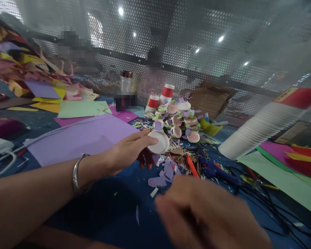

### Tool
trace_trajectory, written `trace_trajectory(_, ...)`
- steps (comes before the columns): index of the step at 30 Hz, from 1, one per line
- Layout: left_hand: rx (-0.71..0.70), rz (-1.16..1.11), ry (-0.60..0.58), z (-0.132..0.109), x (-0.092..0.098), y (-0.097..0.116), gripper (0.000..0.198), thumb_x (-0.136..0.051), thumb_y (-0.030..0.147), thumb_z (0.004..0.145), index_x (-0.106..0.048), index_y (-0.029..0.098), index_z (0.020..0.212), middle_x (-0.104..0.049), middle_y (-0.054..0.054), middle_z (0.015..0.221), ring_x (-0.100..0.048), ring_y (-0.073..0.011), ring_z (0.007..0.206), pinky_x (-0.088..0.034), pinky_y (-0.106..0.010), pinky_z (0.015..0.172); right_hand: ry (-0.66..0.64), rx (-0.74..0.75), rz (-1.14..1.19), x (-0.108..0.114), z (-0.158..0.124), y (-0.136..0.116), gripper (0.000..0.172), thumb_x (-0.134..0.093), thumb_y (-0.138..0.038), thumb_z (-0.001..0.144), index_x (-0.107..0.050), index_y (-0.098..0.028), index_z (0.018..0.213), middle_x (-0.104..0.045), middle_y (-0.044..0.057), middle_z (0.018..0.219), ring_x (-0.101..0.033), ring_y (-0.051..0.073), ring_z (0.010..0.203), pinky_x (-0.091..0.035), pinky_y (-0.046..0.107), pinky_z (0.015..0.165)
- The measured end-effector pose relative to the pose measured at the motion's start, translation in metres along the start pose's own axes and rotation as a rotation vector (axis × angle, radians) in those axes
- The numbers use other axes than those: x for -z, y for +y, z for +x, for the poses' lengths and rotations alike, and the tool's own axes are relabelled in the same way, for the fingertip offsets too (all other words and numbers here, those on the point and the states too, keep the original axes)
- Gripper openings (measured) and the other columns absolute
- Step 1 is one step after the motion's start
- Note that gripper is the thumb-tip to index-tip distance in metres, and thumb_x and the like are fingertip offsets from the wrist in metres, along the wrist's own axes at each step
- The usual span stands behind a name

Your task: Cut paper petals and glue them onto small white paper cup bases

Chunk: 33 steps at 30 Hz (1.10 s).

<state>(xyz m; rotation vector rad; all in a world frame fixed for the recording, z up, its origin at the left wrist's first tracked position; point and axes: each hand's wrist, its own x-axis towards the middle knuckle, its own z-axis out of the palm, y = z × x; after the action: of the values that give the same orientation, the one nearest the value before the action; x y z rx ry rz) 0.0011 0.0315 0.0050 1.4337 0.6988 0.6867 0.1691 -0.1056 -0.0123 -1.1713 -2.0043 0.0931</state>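
Note:
In the head view, my left hand [131, 148], with a silver bracelet at the wrist, pinches a small white paper disc piece [158, 142] between thumb and fingers. My right hand [204, 211] is closer to the camera at the lower right, blurred by motion; its fingers curl, and what they hold, if anything, cannot be made out. Behind the disc rises a pile of round paper pieces [176, 121] with purple and green bits. Purple paper cutouts [167, 173] lie between my hands on the blue table [114, 211].
A leaning stack of paper cups [264, 128] stands at right, near blue-handled scissors [220, 173], an orange tool [192, 165] and black cables [274, 207]. Purple sheets [80, 138] lie at left. Two red-and-white cups [167, 92], a jar [126, 83] and cardboard [209, 100] are behind.

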Motion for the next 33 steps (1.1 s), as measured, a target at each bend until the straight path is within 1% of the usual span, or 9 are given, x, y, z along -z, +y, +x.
trace_trajectory(3, -0.033, 0.084, -0.101, -0.001, 0.002, 0.000, 0.022, -0.048, 0.039, 0.092, -0.056, 0.019, 0.094, -0.065, -0.002, 0.072, -0.060, -0.0160, 0.059, -0.044, -0.028, 0.056, 0.153, -0.148, -0.009, 0.010, 0.048, 0.013, 0.028, -0.058, -0.031, 0.100, -0.061, -0.024, 0.073, -0.056, -0.005, 0.057, -0.051, 0.011, 0.049, -0.042, 0.023, 0.048)
trace_trajectory(4, -0.061, 0.145, -0.126, -0.001, 0.002, 0.000, 0.021, -0.047, 0.038, 0.093, -0.056, 0.019, 0.093, -0.064, -0.002, 0.075, -0.060, -0.0155, 0.062, -0.045, -0.028, 0.059, 0.218, -0.203, 0.004, 0.011, 0.058, 0.020, 0.030, -0.058, -0.033, 0.100, -0.059, -0.024, 0.072, -0.054, -0.005, 0.056, -0.049, 0.010, 0.050, -0.041, 0.023, 0.048)
trace_trajectory(6, -0.143, 0.281, -0.164, -0.002, 0.003, 0.000, 0.020, -0.048, 0.036, 0.094, -0.056, 0.019, 0.088, -0.061, -0.001, 0.079, -0.057, -0.0147, 0.070, -0.044, -0.028, 0.066, 0.244, -0.301, 0.089, 0.011, 0.068, 0.033, 0.024, -0.060, -0.038, 0.098, -0.063, -0.022, 0.080, -0.054, -0.005, 0.057, -0.049, 0.011, 0.049, -0.039, 0.023, 0.046)
trace_trajectory(8, -0.207, 0.371, -0.211, -0.003, 0.005, 0.001, 0.022, -0.049, 0.037, 0.095, -0.055, 0.019, 0.084, -0.057, 0.000, 0.082, -0.052, -0.0143, 0.075, -0.042, -0.027, 0.071, 0.209, -0.345, 0.192, 0.009, 0.069, 0.044, 0.024, -0.065, -0.041, 0.095, -0.065, -0.020, 0.083, -0.059, -0.003, 0.064, -0.052, 0.011, 0.053, -0.041, 0.023, 0.047)
trace_trajectory(12, -0.185, 0.366, -0.324, -0.005, 0.007, 0.001, 0.023, -0.049, 0.039, 0.098, -0.055, 0.019, 0.088, -0.054, 0.001, 0.082, -0.050, -0.0139, 0.074, -0.041, -0.026, 0.069, 0.125, -0.367, 0.252, 0.005, 0.066, 0.050, 0.024, -0.067, -0.041, 0.092, -0.068, -0.019, 0.081, -0.060, -0.002, 0.064, -0.052, 0.011, 0.053, -0.041, 0.024, 0.047)
trace_trajectory(19, -0.258, 0.444, -0.239, -0.001, 0.010, 0.001, 0.022, -0.050, 0.037, 0.096, -0.055, 0.019, 0.084, -0.051, 0.001, 0.081, -0.046, -0.0142, 0.074, -0.039, -0.025, 0.067, 0.117, -0.348, 0.271, 0.006, 0.067, 0.041, 0.023, -0.067, -0.038, 0.091, -0.069, -0.019, 0.078, -0.057, -0.003, 0.060, -0.047, 0.010, 0.049, -0.039, 0.024, 0.046)
trace_trajectory(26, -0.168, 0.344, -0.326, -0.001, 0.007, 0.000, 0.018, -0.053, 0.036, 0.093, -0.056, 0.018, 0.091, -0.053, 0.000, 0.080, -0.049, -0.0136, 0.070, -0.039, -0.024, 0.061, 0.111, -0.325, 0.235, 0.004, 0.064, 0.040, 0.021, -0.066, -0.035, 0.092, -0.069, -0.020, 0.078, -0.057, -0.004, 0.059, -0.045, 0.010, 0.049, -0.038, 0.024, 0.046)
trace_trajectory(29, -0.152, 0.366, -0.270, 0.000, 0.009, -0.001, 0.017, -0.058, 0.034, 0.089, -0.061, 0.018, 0.094, -0.059, 0.000, 0.081, -0.051, -0.0137, 0.070, -0.039, -0.024, 0.062, 0.129, -0.355, 0.245, 0.004, 0.063, 0.043, 0.024, -0.064, -0.038, 0.094, -0.068, -0.020, 0.079, -0.061, -0.001, 0.064, -0.052, 0.011, 0.054, -0.042, 0.024, 0.049)
trace_trajectory(33, -0.096, 0.522, -0.180, 0.001, 0.019, 0.003, 0.030, -0.056, 0.043, 0.091, -0.065, 0.019, 0.076, -0.059, 0.001, 0.069, -0.049, -0.0141, 0.064, -0.035, -0.025, 0.060, 0.203, -0.384, 0.254, 0.007, 0.065, 0.049, 0.025, -0.063, -0.041, 0.094, -0.065, -0.021, 0.081, -0.058, -0.002, 0.063, -0.053, 0.012, 0.053, -0.044, 0.025, 0.048)
